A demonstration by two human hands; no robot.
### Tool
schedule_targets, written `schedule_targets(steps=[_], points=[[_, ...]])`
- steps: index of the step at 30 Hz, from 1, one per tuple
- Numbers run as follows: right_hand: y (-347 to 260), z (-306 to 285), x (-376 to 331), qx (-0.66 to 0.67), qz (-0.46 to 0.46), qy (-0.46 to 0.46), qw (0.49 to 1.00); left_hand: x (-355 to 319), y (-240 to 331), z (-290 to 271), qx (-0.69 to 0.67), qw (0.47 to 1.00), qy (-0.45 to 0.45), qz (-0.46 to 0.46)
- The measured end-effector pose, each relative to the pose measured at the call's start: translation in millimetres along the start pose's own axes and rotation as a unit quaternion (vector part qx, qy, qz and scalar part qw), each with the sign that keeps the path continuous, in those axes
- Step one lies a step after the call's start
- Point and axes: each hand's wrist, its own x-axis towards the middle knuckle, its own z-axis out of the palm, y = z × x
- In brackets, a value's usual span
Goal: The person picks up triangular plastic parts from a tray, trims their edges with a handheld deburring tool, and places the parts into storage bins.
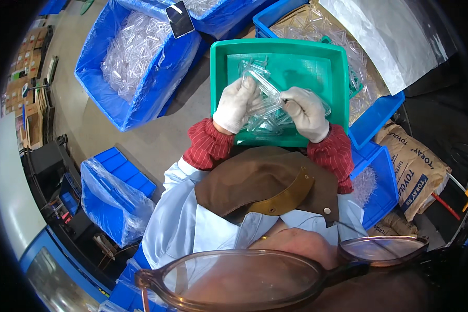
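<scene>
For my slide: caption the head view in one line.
Gloved left hand and right hand hold clear plastic parts over a green tray.

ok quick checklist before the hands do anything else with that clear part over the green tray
1. Both gloves on: left hand, right hand - ok.
2. Clear plastic part held by both hands - ok.
3. Part held above the green tray - ok.
4. More clear pieces in the tray near the wrists - ok.
5. Part free of defects - cannot tell.
6. Blue bin of clear parts beside the tray at the left - ok.
</scene>
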Motion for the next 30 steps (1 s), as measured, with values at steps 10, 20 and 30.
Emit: schedule_targets(steps=[10,20,30], points=[[-9.1,12.0,7.1,0.047,0.310,0.019,0.949,-3.2,-4.9,-3.5,0.038,0.999,0.011,0.017],[63.8,32.7,58.9,-0.296,0.185,-0.060,0.935,-32.4,8.6,-28.9,0.211,0.974,0.080,0.015],[72.2,43.0,68.2,-0.367,0.255,-0.222,0.867,-43.7,31.7,-55.4,0.149,0.985,0.087,-0.003]])
